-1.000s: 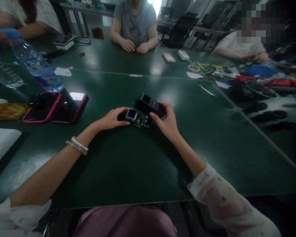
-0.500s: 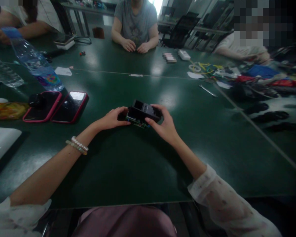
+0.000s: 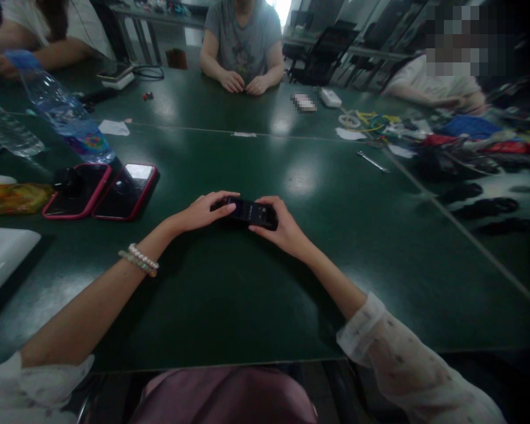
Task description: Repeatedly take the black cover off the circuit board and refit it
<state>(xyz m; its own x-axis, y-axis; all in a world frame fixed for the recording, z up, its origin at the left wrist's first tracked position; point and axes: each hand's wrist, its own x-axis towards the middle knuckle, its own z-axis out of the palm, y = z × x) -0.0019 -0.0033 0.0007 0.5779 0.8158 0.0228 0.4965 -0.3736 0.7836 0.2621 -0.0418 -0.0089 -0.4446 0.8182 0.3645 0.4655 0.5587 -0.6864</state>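
A black handheld electronic device (image 3: 251, 213) with a small screen and a row of buttons lies level between my hands, low over the green table (image 3: 229, 294). My left hand (image 3: 205, 210) grips its left end, thumb on the front face and fingers along the far edge. Closed round the right end is my right hand (image 3: 282, 224), with its thumb on the near side and fingers on the far side. The device's green circuit board is hidden under the black casing. Beaded bracelets (image 3: 140, 259) circle my left wrist.
To the left are two red-edged phones (image 3: 126, 191), a plastic bottle (image 3: 66, 112) and a white object (image 3: 4, 253). A wrench (image 3: 373, 162) lies to the right, near tangled cables (image 3: 371, 121). A person in a grey shirt (image 3: 244, 44) sits opposite.
The black casing, tilted above a green circuit board half a second ago, has come down level over it. My right hand has moved slightly lower and left with it.
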